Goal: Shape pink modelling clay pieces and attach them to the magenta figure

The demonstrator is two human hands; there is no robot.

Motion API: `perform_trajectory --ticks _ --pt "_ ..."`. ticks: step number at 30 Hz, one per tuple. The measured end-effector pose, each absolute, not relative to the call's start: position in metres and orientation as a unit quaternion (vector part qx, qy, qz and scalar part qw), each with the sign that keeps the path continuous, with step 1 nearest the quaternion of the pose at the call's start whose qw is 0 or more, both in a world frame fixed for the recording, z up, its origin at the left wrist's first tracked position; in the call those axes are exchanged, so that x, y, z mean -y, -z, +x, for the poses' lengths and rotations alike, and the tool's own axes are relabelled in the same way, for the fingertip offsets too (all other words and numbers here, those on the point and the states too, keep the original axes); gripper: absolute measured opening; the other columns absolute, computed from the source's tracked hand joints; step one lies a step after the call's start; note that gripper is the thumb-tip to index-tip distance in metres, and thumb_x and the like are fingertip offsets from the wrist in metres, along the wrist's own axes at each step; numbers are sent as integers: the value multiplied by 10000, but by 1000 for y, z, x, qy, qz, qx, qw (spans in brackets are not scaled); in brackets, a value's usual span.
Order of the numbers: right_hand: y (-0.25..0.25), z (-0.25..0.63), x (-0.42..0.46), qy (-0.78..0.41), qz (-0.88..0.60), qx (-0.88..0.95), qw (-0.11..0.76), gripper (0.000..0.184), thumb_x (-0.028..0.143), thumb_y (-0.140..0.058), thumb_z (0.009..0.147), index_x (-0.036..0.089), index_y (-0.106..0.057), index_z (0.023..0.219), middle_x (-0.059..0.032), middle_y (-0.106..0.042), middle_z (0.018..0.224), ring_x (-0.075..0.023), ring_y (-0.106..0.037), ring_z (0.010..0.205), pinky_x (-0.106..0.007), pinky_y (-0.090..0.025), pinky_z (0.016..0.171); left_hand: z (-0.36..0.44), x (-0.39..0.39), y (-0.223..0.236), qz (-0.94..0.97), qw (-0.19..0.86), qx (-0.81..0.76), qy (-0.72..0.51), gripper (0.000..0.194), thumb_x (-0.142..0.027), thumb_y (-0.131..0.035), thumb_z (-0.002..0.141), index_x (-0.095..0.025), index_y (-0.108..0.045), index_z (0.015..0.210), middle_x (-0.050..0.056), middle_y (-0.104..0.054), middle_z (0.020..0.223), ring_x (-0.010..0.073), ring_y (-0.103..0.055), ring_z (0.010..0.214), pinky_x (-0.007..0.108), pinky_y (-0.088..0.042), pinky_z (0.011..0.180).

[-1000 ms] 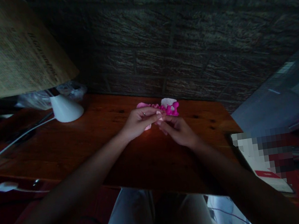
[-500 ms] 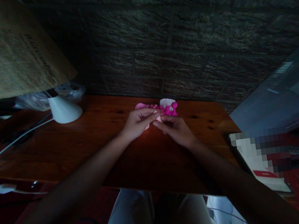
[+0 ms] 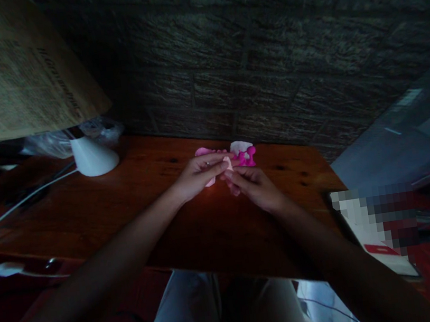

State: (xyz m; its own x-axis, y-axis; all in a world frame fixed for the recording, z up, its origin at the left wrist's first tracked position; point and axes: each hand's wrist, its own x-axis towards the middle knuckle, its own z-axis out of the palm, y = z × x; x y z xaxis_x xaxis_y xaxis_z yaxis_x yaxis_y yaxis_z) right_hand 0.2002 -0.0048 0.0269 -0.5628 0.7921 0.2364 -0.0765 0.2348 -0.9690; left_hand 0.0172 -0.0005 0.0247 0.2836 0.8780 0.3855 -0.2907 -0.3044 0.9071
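Between my two hands is a small light-pink piece of soft, clay-like material (image 3: 228,163). My left hand (image 3: 201,175) pinches it between thumb and fingers from the left. From the right, the fingertips of my right hand (image 3: 256,184) are closed on its lower edge. Just behind the hands lie bright magenta lumps (image 3: 249,157) of similar material, partly hidden by my fingers. A flat pink piece (image 3: 202,151) shows beyond my left hand, and a whitish flat piece (image 3: 241,145) lies at the back. Another pale pink bit (image 3: 210,182) shows under my left hand.
A lamp with a white base (image 3: 94,156) and a newsprint shade (image 3: 23,76) stands on the left of the wooden table (image 3: 151,164). Its white cable (image 3: 17,205) runs off the front edge. A dark brick wall (image 3: 192,57) rises behind; a partly blurred flat board (image 3: 369,235) lies at right.
My fingers have shifted slightly around the light-pink piece, and more of it shows upright between them. My right fingers have curled lower. The other pieces stay where they were.
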Motion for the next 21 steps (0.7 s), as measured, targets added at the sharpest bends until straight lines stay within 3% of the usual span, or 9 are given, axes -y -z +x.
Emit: perform_trajectory --ticks 9,15,19,21 --pt "-27 200 5 -727 -226 557 332 416 590 -801 786 184 -753 858 27 -567 726 -70 -413 561 -237 -343 526 18 4 -29 569 544 -241 -568 252 -370 -890 756 -168 -794 871 18 -761 825 94 -689 691 207 -580 664" --pt "-22 199 4 -704 -240 570 348 361 551 -785 827 194 -747 861 21 -583 730 -77 -417 573 -242 -361 542 18 6 -33 600 480 -302 -565 278 -390 -885 749 -168 -800 893 44 -782 842 124 -699 712 242 -578 676" --pt "-22 198 4 -690 -253 574 361 380 571 -796 796 202 -715 833 26 -584 721 -84 -428 563 -256 -386 548 17 1 -26 579 523 -287 -556 388 -534 -769 849 -151 -807 896 70 -770 813 131 -697 690 255 -567 649" --pt "-23 197 5 -687 -255 576 364 399 589 -799 780 204 -706 825 27 -579 716 -88 -421 565 -260 -385 548 16 -2 -22 570 538 -281 -553 383 -529 -778 845 -150 -809 887 61 -762 792 119 -681 663 244 -555 629"
